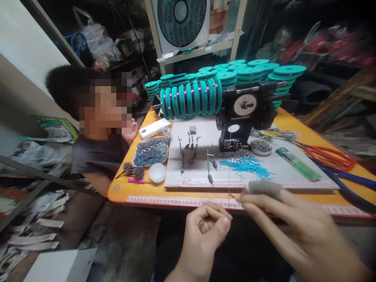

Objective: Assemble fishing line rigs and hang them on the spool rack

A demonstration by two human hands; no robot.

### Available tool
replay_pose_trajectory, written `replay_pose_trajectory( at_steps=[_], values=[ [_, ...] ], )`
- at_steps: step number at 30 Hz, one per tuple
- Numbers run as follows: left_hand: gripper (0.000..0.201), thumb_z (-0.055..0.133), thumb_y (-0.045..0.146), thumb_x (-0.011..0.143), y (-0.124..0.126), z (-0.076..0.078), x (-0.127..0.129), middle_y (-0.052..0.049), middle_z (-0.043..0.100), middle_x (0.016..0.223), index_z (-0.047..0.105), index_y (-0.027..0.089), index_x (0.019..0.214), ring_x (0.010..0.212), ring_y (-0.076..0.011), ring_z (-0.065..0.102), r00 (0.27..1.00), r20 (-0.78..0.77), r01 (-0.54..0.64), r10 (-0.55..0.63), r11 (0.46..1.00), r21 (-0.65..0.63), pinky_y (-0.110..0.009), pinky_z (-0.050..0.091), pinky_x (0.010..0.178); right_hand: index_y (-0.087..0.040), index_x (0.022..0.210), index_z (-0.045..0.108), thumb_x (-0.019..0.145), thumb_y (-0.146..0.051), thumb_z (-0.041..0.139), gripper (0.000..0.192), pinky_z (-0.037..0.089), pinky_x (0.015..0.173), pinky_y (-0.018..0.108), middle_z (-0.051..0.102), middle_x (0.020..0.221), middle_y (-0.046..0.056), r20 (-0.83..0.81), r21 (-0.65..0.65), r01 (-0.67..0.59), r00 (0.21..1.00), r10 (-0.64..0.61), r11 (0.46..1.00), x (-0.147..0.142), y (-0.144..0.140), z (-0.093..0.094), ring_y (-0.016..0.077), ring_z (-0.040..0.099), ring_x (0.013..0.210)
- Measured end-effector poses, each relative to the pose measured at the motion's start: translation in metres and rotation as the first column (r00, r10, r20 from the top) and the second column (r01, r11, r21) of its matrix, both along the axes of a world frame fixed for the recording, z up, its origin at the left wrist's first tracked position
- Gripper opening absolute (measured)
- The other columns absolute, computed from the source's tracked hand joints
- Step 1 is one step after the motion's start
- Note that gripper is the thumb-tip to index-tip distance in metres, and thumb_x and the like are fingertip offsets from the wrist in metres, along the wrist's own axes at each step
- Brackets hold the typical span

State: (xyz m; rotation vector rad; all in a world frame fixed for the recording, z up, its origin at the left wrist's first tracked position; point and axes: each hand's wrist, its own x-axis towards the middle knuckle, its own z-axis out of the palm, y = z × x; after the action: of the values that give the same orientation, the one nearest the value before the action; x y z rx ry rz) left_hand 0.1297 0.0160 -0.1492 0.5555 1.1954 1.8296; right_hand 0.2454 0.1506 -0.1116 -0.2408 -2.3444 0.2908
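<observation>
My left hand (205, 229) is closed in a pinch at the table's front edge. A thin line (229, 172) runs down from the black winding machine (243, 113) to its fingertips, where a tiny blue piece shows. Just to the right, my right hand (282, 211) has thumb and forefinger together, and a grey wrap (264, 188) covers one finger. A small dark piece (232, 194) pokes out at those fingertips, too small to name. Beyond the hands, cut blue tubes (249, 166) and small metal bits (236, 148) lie on the white board (188, 178).
Teal spools (190, 98) sit on the machine's shaft, with more stacked behind. A tray of sinkers (151, 152), a dish of metal beads (261, 147), a green cutter (299, 163) and red-handled scissors (329, 154) lie around. A person (96, 149) sits at the left corner.
</observation>
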Motion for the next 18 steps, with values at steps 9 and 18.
replay_pose_trajectory(
  at_steps=[9, 18],
  values=[
    [0.03, 0.083, 0.033, 0.08, 0.009, -0.012, 0.018, 0.011, 0.033, 0.05, 0.063, 0.01, 0.081, 0.039, 0.0022, 0.013, 0.91, 0.406, 0.055, -0.088, 0.994, 0.092, -0.018, 0.009, 0.044, -0.014, 0.087, 0.072, 0.087, -0.053, 0.061, 0.04, 0.051, 0.048, 0.014, 0.064, 0.071, 0.004, 0.191, -0.929, 0.108, 0.959, 0.209, 0.354, 0.01, -0.028, -0.043, 0.0076, 0.061, 0.052],
    [0.03, 0.086, 0.026, 0.074, 0.02, -0.014, 0.014, 0.013, 0.026, 0.046, 0.064, 0.007, 0.082, 0.037, 0.0008, 0.008, 0.644, 0.645, 0.365, -0.411, 0.906, 0.213, -0.018, 0.013, 0.046, -0.026, 0.127, 0.063, 0.084, -0.009, 0.053, 0.047, 0.058, 0.094, 0.018, 0.069, 0.111, 0.004, -0.002, 0.006, -0.068, 0.998, 0.068, 0.998, 0.056, -0.008, -0.053, 0.0132, 0.069, 0.101]
  ],
)
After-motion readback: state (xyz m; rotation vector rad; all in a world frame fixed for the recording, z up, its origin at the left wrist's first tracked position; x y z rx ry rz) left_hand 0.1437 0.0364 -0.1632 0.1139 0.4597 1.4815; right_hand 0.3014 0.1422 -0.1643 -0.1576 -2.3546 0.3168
